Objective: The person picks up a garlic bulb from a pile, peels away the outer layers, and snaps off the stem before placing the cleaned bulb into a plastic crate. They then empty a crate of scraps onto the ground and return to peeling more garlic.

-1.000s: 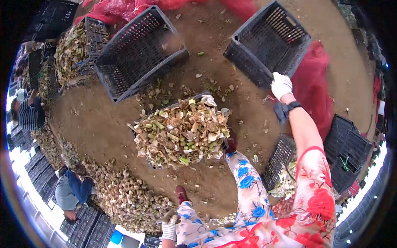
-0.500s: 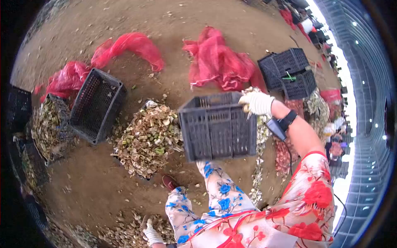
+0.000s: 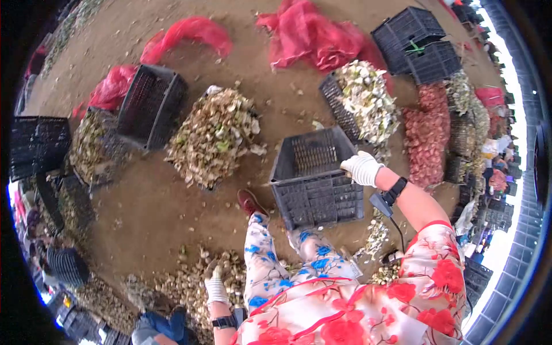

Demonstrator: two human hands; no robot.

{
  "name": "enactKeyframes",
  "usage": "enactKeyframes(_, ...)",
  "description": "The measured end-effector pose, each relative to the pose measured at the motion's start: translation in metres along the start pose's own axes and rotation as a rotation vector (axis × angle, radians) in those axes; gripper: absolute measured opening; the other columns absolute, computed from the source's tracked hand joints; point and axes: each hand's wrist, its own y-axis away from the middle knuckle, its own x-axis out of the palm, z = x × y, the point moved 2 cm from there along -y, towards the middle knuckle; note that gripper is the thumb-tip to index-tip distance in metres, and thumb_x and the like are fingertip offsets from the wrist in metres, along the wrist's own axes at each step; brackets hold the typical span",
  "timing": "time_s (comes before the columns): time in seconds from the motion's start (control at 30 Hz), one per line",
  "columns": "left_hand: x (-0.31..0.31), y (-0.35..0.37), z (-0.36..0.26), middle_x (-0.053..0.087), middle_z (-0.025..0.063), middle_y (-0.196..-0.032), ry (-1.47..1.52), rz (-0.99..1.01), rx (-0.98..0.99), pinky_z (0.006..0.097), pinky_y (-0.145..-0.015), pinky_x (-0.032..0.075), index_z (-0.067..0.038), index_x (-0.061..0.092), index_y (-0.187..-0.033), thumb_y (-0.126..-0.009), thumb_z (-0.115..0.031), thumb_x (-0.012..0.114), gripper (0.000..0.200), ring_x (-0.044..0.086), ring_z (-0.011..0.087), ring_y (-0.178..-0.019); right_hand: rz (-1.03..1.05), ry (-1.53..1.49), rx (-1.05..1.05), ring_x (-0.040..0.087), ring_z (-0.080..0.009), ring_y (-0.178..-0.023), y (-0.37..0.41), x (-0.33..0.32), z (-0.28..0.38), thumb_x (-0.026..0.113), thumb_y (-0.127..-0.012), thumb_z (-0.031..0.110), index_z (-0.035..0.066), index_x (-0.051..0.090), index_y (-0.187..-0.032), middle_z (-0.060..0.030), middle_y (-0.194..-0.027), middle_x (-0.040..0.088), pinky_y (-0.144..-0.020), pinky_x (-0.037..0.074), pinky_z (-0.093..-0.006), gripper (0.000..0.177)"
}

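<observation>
A black plastic crate [image 3: 316, 198] hangs tilted in front of my legs, its open top facing away and nothing seen inside. My right hand [image 3: 363, 168], in a white knitted glove, is closed round the crate's right rim. At the lower left, my left hand [image 3: 215, 284], also gloved, hangs low over a spread of pale garlic-like pieces [image 3: 184, 284]; its fingers are partly in view and I cannot make out whether they hold anything. A heaped crate of pale and green scraps [image 3: 215, 138] stands left of the held crate, another heaped crate [image 3: 368, 100] beyond it.
An empty black crate [image 3: 152, 106] stands at the left, near red mesh netting [image 3: 115, 87]. More red netting [image 3: 313, 34] lies at the top. Stacked black crates [image 3: 417, 43] and filled red sacks [image 3: 426, 135] are at the right. A person's blue-clad leg [image 3: 167, 325] shows at the bottom left.
The held crate has tipped so that its inside shows, and sits slightly further right. The view has shifted, uncovering the heaped crate behind it. My right hand keeps its grip on the rim.
</observation>
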Motion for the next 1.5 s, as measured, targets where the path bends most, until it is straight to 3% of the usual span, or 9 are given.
enactKeyframes(0.4, -0.064, -0.007, 0.061, 0.058, 0.0065, -0.097, -0.167, 0.047, -0.14, 0.0256, -0.07, 0.049, -0.003, 0.053, -0.11, -0.082, -0.008, 0.056, 0.029, 0.057, 0.0135, -0.082, -0.315, 0.226, 0.079, 0.058, -0.0217, -0.081, 0.031, 0.2, 0.015, 0.043, -0.075, 0.008, 0.012, 0.058, -0.078, -0.0069, -0.076, 0.061, -0.085, 0.039, -0.0409, 0.016)
enactKeyframes(0.53, -0.104, -0.011, 0.074, 0.059, 0.0101, -0.094, -0.232, 0.073, -0.024, 0.03, -0.064, 0.052, -0.002, 0.047, -0.116, -0.081, -0.014, 0.058, 0.039, 0.06, 0.0175, -0.077, -0.257, 0.185, 0.137, 0.057, -0.0255, -0.08, 0.037, 0.242, 0.051, 0.043, -0.074, 0.011, 0.01, 0.057, -0.084, -0.0085, -0.079, 0.059, -0.076, 0.041, -0.0404, 0.017)
enactKeyframes(0.63, -0.133, -0.01, 0.073, 0.061, 0.0092, -0.089, -0.105, 0.019, -0.027, 0.0308, -0.062, 0.052, -0.003, 0.049, -0.114, -0.081, -0.013, 0.058, 0.036, 0.061, 0.018, -0.075, 0.174, 0.112, 0.228, 0.06, -0.0271, -0.086, 0.028, 0.26, 0.092, 0.048, -0.072, 0.016, 0.01, 0.059, -0.083, -0.0127, -0.087, 0.063, -0.081, 0.038, -0.0462, 0.017)
enactKeyframes(0.87, -0.194, -0.013, 0.076, 0.059, 0.0076, -0.09, 0.108, -0.104, -0.094, 0.029, -0.062, 0.05, -0.003, 0.05, -0.113, -0.08, -0.013, 0.057, 0.036, 0.058, 0.0156, -0.071, 0.148, -0.469, 0.08, 0.059, -0.0322, -0.083, -0.058, 0.168, 0.198, 0.051, -0.076, 0.021, 0.01, 0.058, -0.094, -0.019, -0.084, 0.061, -0.071, 0.046, -0.0396, 0.023)
enactKeyframes(1.23, -0.199, -0.083, 0.013, 0.06, 0.0108, -0.088, 0.271, -0.427, -0.217, 0.0321, -0.061, 0.052, -0.003, 0.05, -0.112, -0.08, -0.012, 0.056, 0.033, 0.061, 0.0206, -0.07, -0.429, -0.099, -0.279, 0.053, -0.0336, -0.096, -0.381, -0.082, 0.391, 0.06, -0.072, 0.033, 0.005, 0.05, -0.111, -0.0182, -0.104, 0.056, -0.081, 0.042, -0.0402, 0.049)
enactKeyframes(1.27, -0.183, -0.077, -0.03, 0.06, 0.0109, -0.089, 0.283, -0.495, -0.264, 0.0321, -0.06, 0.052, -0.003, 0.05, -0.112, -0.08, -0.012, 0.056, 0.034, 0.061, 0.02, -0.07, -0.309, -0.103, -0.247, 0.048, -0.0312, -0.104, -0.405, -0.111, 0.421, 0.055, -0.074, 0.037, 0.004, 0.043, -0.117, -0.0168, -0.111, 0.051, -0.088, 0.038, -0.0391, 0.056)
enactKeyframes(1.3, -0.197, -0.093, 0.019, 0.059, 0.0104, -0.093, 0.283, -0.328, -0.275, 0.0316, -0.06, 0.052, -0.002, 0.05, -0.112, -0.079, -0.012, 0.057, 0.035, 0.06, 0.0186, -0.07, -0.281, -0.096, -0.216, 0.046, -0.0306, -0.107, -0.437, -0.127, 0.443, 0.056, -0.074, 0.04, 0.003, 0.04, -0.119, -0.0172, -0.114, 0.049, -0.089, 0.037, -0.0402, 0.061)
enactKeyframes(1.43, -0.174, -0.1, -0.02, 0.06, 0.0073, -0.089, 0.38, -0.329, -0.427, 0.028, -0.063, 0.05, 0.0, 0.053, -0.107, -0.081, -0.009, 0.054, 0.027, 0.059, 0.0147, -0.07, -0.432, -0.033, -0.22, 0.037, -0.0302, -0.118, -0.572, -0.143, 0.503, 0.053, -0.073, 0.043, 0.001, 0.031, -0.126, -0.0172, -0.128, 0.038, -0.098, 0.026, -0.043, 0.071)
enactKeyframes(1.5, -0.175, -0.103, 0.002, 0.06, 0.0071, -0.089, 0.404, -0.32, -0.479, 0.028, -0.064, 0.051, 0.0, 0.053, -0.108, -0.082, -0.007, 0.053, 0.027, 0.06, 0.0155, -0.071, -0.176, 0.03, -0.117, 0.038, -0.0289, -0.118, -0.606, -0.163, 0.534, 0.053, -0.073, 0.045, 0.002, 0.028, -0.13, -0.0166, -0.125, 0.042, -0.1, 0.023, -0.0418, 0.076)
